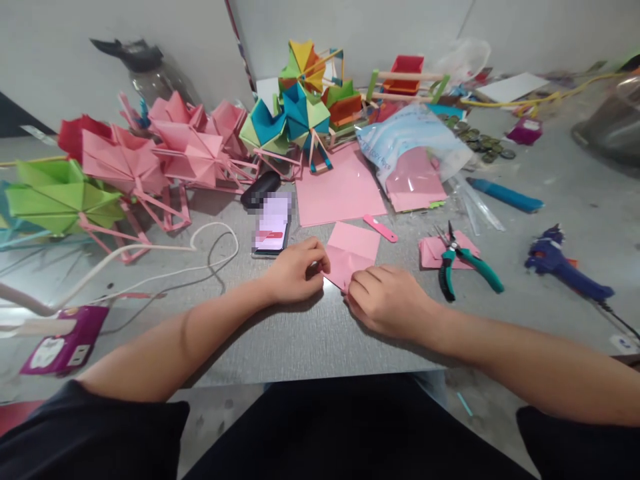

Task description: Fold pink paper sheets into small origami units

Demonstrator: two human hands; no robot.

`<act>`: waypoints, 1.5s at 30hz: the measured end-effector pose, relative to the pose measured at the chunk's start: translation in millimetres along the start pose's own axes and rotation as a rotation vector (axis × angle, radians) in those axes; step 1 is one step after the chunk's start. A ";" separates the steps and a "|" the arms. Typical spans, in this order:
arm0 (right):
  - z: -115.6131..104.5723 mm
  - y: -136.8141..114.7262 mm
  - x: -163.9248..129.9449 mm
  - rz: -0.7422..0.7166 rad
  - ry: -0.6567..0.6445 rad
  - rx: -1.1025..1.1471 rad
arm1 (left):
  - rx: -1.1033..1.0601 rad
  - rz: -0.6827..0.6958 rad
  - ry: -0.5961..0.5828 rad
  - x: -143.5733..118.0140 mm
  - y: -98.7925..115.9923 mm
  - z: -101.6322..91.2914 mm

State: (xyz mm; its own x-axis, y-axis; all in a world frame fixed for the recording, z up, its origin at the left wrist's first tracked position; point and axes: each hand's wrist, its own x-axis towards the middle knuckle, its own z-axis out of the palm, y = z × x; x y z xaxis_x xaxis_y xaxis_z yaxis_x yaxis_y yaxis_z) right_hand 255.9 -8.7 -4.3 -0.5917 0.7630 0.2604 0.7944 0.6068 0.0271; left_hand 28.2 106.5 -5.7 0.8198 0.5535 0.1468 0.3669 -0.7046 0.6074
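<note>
We press a small pink square of folded paper (350, 257) flat on the grey table (310, 333), left hand (295, 272) pinching its left corner, right hand (387, 300) curled over its near edge. Green-handled pliers (463, 261) lie just right; the phone screen's (273, 227) writing is blurred.

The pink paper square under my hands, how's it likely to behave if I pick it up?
The pink paper square looks thin and creased, so it would probably flop and feel very light. The left hand and right hand press its near edges flat on the table; let go, the folds may spring partly open. It likely tears easily.
</note>
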 end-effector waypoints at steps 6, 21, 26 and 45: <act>-1.4 8.2 -4.0 -0.005 0.059 0.041 | 0.234 0.100 0.094 -5.0 5.1 3.7; -24.7 26.8 -10.3 0.036 0.345 0.482 | -0.131 0.076 0.362 -25.2 61.8 -19.0; -39.1 24.2 -9.3 0.124 0.240 0.819 | -0.265 -0.235 0.076 -27.3 100.5 -49.0; -15.3 3.3 -3.8 0.443 0.144 1.017 | -0.729 -0.576 -0.081 -27.4 78.8 0.5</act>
State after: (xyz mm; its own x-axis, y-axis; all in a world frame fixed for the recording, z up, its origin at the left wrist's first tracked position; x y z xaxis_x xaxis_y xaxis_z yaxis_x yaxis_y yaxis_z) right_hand 262.8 -13.0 9.6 -0.2109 0.9639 0.1624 0.4101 0.2380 -0.8804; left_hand 34.9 35.6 37.7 0.6355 0.6791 -0.3672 0.3824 0.1364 0.9139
